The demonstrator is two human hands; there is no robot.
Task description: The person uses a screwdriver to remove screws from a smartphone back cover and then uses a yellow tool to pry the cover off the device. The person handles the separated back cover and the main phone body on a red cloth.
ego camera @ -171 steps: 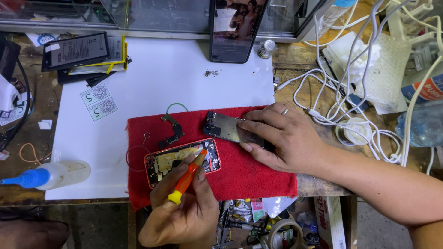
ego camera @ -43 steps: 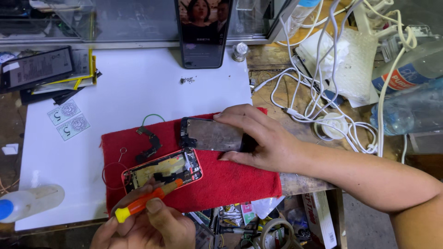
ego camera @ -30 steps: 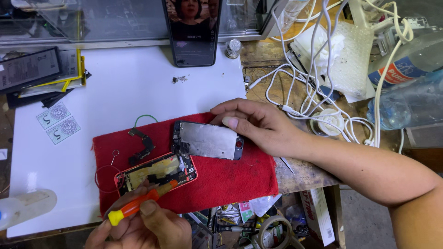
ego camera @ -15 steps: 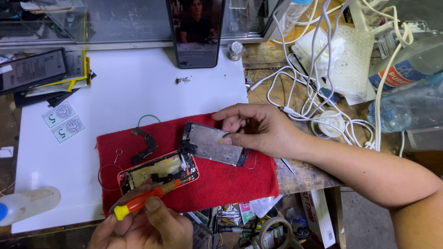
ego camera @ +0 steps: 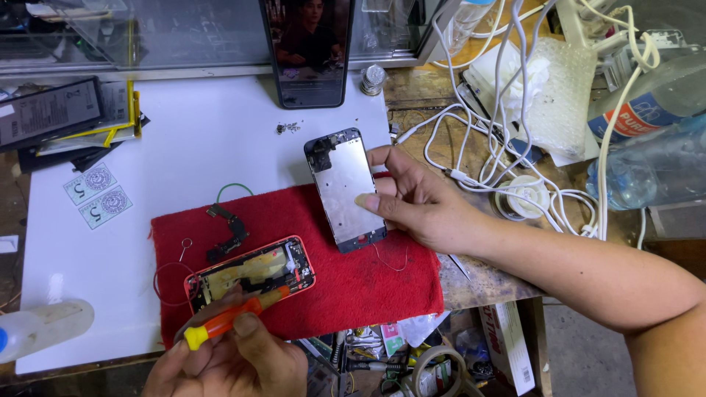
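Red cloth point(ego camera: 353, 294) on the white counter point(ego camera: 176, 176) carries the opened phone body point(ego camera: 250, 272), coral-rimmed, guts showing. Left hand point(ego camera: 235, 360) has its fingers closed round an orange-handled screwdriver point(ego camera: 235, 317), tip right at the body's lower edge. Right hand point(ego camera: 419, 202) pinches the detached screen panel point(ego camera: 344, 187) by its right edge, thumb on the back, lifted and tilted over the cloth's top edge. I'd say that panel's thin, light and fragile, so edges only.

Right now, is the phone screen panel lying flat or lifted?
Lifted: the right hand holds the screen panel tilted above the red cloth.
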